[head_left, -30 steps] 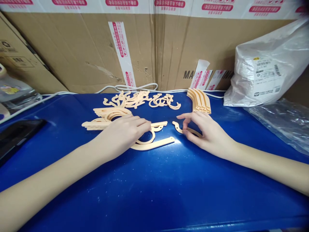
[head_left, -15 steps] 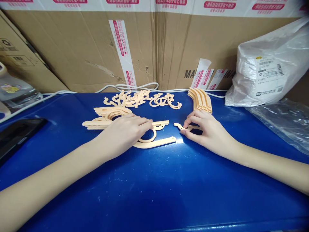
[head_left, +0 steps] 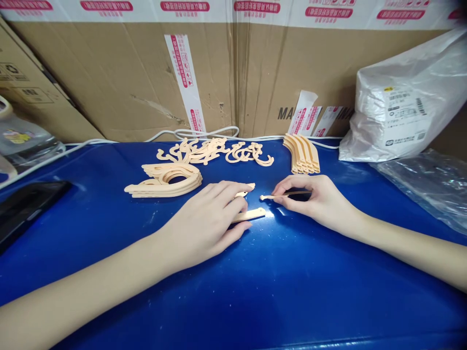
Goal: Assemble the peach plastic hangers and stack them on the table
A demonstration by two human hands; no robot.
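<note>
A dark phone point(head_left: 25, 206) lies at the far left of the blue table point(head_left: 233, 291), with a clear plastic tub point(head_left: 22, 141) behind it. Cardboard boxes point(head_left: 127, 78) stand along the back, and a white cable point(head_left: 204, 132) runs at their foot. A stack of curved peach parts point(head_left: 164, 180) lies left of centre, and a loose pile of hooks point(head_left: 215, 150) sits behind it, near the cable.

The left hand point(head_left: 207, 221) lies palm down, fingers stretched out and close together, pressing a peach hanger part point(head_left: 253, 214) flat on the table; only the part's right ends stick out past the fingertips. Just to the right, apart from it, the right hand point(head_left: 317, 199) pinches a thin hook point(head_left: 272, 196) between thumb and fingers, held edge-on just above the table with its tip pointing left at the hanger part.

Behind the right hand lies a neat stack of bent arms point(head_left: 302, 154). At the far right a white bag point(head_left: 404, 102) leans on the boxes, with clear film point(head_left: 426, 184) in front of it
</note>
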